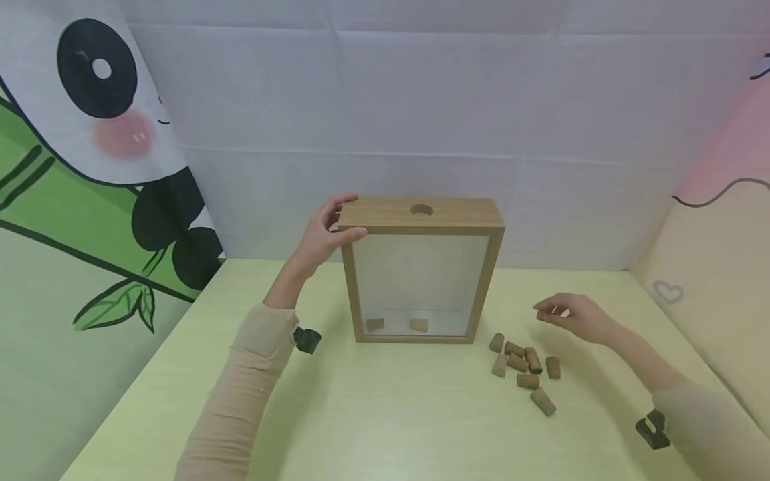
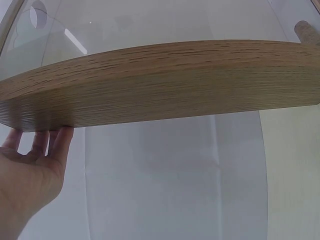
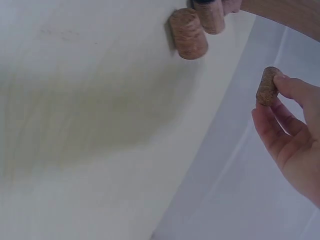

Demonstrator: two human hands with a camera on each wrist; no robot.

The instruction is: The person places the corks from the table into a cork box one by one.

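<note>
We see a wooden shadow box [image 1: 421,270] standing upright near the middle of the pale green counter [image 1: 385,414], its glass front facing us and a round hole [image 1: 421,210] in its top edge. Inside, on the bottom, lie two corks [image 1: 397,325], apart from each other; the rest of the box behind the glass holds nothing else we can make out.

The left hand [image 1: 325,234] grips the box's top left corner, thumb on the front edge and fingers curled over the top. In the left wrist view only the wooden edge [image 2: 160,85] and the fingers [image 2: 47,142] pressed against it show; the fingertips are hidden behind the wood.

The right hand [image 1: 571,315] hovers to the right of the box, above the counter, pinching a single cork [image 3: 267,86] between thumb and fingers. In the head view this cork is mostly covered by the hand; the right wrist view shows it plainly.

Just below and left of that hand, a loose cluster of corks [image 1: 525,367] lies on the counter near the box's lower right corner, some touching one another. The right wrist view catches only two of them, one cut off by the top of the frame.

Behind the counter hangs a white cloth backdrop [image 1: 421,100], with a panda print [image 1: 102,100] on the left.
</note>
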